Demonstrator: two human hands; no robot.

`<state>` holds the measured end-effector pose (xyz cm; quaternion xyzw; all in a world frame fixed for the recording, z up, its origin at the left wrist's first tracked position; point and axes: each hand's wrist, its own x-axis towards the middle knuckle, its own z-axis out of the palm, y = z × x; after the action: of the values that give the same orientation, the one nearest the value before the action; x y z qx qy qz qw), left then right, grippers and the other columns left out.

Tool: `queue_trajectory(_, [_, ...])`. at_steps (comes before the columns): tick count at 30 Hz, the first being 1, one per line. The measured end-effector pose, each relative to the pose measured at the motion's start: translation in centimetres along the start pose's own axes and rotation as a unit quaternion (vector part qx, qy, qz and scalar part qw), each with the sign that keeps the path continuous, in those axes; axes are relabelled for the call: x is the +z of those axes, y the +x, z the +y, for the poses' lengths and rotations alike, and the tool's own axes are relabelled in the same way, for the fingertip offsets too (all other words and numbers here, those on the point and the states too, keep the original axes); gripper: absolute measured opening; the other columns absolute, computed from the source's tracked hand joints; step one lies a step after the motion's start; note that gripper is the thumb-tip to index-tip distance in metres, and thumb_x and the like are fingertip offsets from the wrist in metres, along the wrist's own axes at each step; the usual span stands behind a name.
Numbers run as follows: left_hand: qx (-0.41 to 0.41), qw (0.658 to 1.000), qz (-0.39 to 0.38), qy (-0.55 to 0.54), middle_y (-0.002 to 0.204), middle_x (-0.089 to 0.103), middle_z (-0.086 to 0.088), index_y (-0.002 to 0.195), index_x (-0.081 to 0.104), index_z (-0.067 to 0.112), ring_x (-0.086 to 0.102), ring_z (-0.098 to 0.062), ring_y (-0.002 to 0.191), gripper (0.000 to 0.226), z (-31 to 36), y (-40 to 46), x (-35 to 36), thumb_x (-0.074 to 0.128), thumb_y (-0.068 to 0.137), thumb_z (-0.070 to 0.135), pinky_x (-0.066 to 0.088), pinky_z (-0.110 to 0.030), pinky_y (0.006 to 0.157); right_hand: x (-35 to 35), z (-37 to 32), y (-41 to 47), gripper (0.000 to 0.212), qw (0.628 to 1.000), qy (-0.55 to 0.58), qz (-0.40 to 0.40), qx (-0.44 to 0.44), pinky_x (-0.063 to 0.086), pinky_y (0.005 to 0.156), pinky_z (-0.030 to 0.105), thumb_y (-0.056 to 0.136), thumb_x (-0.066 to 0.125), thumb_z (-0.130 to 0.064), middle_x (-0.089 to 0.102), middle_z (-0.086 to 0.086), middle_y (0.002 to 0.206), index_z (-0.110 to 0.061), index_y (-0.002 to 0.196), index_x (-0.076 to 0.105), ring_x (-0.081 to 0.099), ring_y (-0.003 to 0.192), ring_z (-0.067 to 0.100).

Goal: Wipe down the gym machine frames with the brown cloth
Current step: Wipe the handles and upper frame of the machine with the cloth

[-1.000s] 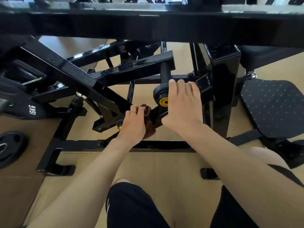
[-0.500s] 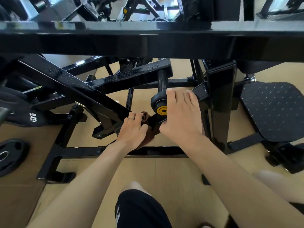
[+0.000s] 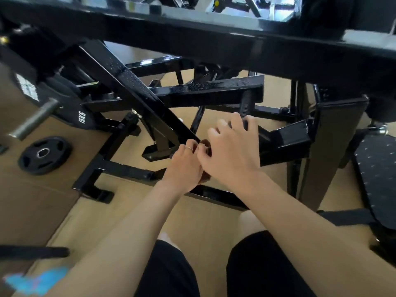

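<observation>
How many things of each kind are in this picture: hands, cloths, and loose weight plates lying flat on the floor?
Bare hands: 2, the left hand and the right hand
Crumpled brown cloth: 1
Round black weight plate on the floor: 1
Total: 4

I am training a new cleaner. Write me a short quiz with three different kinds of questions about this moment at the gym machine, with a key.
1. True or false: the left hand holds the brown cloth against the black frame.
2. Which lies flat on the floor at the left? A) a dumbbell B) a weight plate C) a bottle
3. Fill in: the white marking on the plate mounted on the machine reads ____.

Key
1. True. Its grip is curled round the cloth, which is mostly hidden.
2. B.
3. 15KG.

The right hand is in front of the cloth with fingers spread; whether it touches the cloth cannot be told.
</observation>
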<state>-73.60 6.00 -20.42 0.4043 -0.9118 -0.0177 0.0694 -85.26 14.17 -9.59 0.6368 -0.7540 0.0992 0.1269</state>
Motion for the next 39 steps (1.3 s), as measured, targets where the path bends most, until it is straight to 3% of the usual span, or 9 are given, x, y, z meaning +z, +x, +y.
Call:
queue_trajectory(4, [-0.031,0.998,0.051,-0.034,0.134,0.048,-0.007,0.138,0.048,0.019,0.051,-0.024,0.111,0.038,0.9,-0.2,-0.6,0.049,0.102,0.034,0.047,-0.037,0.098,1.4,1.2,-0.2,0.030,0.998,-0.015,0.039,-0.044,0.038,0.102,0.050,0.096,0.049,-0.037,0.069,0.004,0.095,-0.017,0.092,0.071,0.057,0.103,0.027])
queue_trajectory(8, [-0.064,0.992,0.107,-0.003,0.127,0.053,-0.011,0.118,0.063,0.017,0.052,-0.026,0.105,0.029,-1.3,-1.2,-3.1,0.068,0.090,0.016,0.048,-0.039,0.090,2.0,1.2,-0.2,0.026,0.997,0.007,0.063,-0.047,0.035,0.104,0.050,0.095,0.049,-0.034,0.066,0.003,0.095,-0.017,0.095,0.069,0.055,0.103,0.026])
queue_trajectory(13, [-0.267,0.928,0.079,-0.247,0.123,0.048,0.000,0.107,0.063,0.022,0.046,-0.019,0.112,0.035,-4.9,-2.1,-4.3,0.054,0.088,-0.005,0.039,-0.024,0.085,2.4,0.5,0.1,0.027,0.993,0.048,0.103,-0.007,0.035,0.102,0.049,0.095,0.048,-0.035,0.067,0.000,0.089,-0.020,0.093,0.071,0.054,0.101,0.024])
queue_trajectory(16, [-0.269,0.902,0.128,-0.313,0.125,0.048,0.004,0.110,0.057,0.028,0.045,-0.011,0.111,0.032,-3.7,-2.1,-3.1,0.053,0.094,0.001,0.038,-0.014,0.091,2.7,0.3,0.1,0.027,0.991,0.057,0.123,0.002,0.035,0.102,0.047,0.096,0.049,-0.035,0.068,-0.002,0.089,-0.022,0.093,0.073,0.055,0.100,0.022])
queue_trajectory(22, [-0.229,0.921,0.085,-0.303,0.144,0.036,0.004,0.127,0.050,0.039,0.039,-0.029,0.131,0.025,-2.7,-2.5,-0.6,0.049,0.102,0.041,0.042,-0.048,0.109,2.5,0.7,0.0,0.021,0.983,0.113,0.144,-0.008,0.035,0.104,0.045,0.094,0.057,-0.032,0.071,0.001,0.097,-0.018,0.099,0.072,0.060,0.103,0.024])
queue_trajectory(28, [-0.198,0.917,0.101,-0.332,0.138,0.037,0.014,0.104,0.057,0.045,0.038,-0.020,0.129,0.035,-4.2,-2.8,0.7,0.034,0.095,0.070,0.042,-0.043,0.102,2.0,0.0,0.1,0.030,0.986,0.083,0.143,0.038,0.033,0.103,0.039,0.087,0.068,-0.023,0.070,0.005,0.106,-0.013,0.115,0.066,0.060,0.106,0.027])
queue_trajectory(32, [-0.209,0.850,0.103,-0.472,0.115,0.044,0.011,0.099,0.042,0.042,0.050,-0.001,0.104,0.012,-6.4,-1.9,2.7,0.048,0.102,0.052,0.045,-0.027,0.083,3.3,-1.0,-0.2,0.025,0.988,-0.028,0.143,0.045,0.028,0.115,0.049,0.089,0.060,-0.027,0.066,0.007,0.110,-0.015,0.111,0.066,0.054,0.117,0.030])
queue_trajectory(35, [-0.210,0.784,0.104,-0.574,0.109,0.054,0.003,0.098,0.038,0.049,0.061,-0.004,0.103,0.019,-7.3,-1.8,4.4,0.052,0.105,0.039,0.053,-0.028,0.087,5.7,-2.9,-0.8,0.025,0.991,-0.042,0.123,0.004,0.018,0.125,0.053,0.093,0.056,-0.026,0.064,0.008,0.118,-0.014,0.114,0.064,0.051,0.128,0.031])
queue_trajectory(39, [-0.188,0.755,0.156,-0.608,0.099,0.056,0.006,0.108,0.035,0.037,0.062,0.010,0.084,0.018,-7.5,-1.8,6.0,0.049,0.108,0.026,0.047,-0.007,0.071,10.0,-6.6,-1.4,0.049,0.999,0.022,-0.033,-0.011,0.036,0.119,0.046,0.107,0.039,-0.037,0.063,0.012,0.134,-0.009,0.143,0.055,0.054,0.131,0.031])
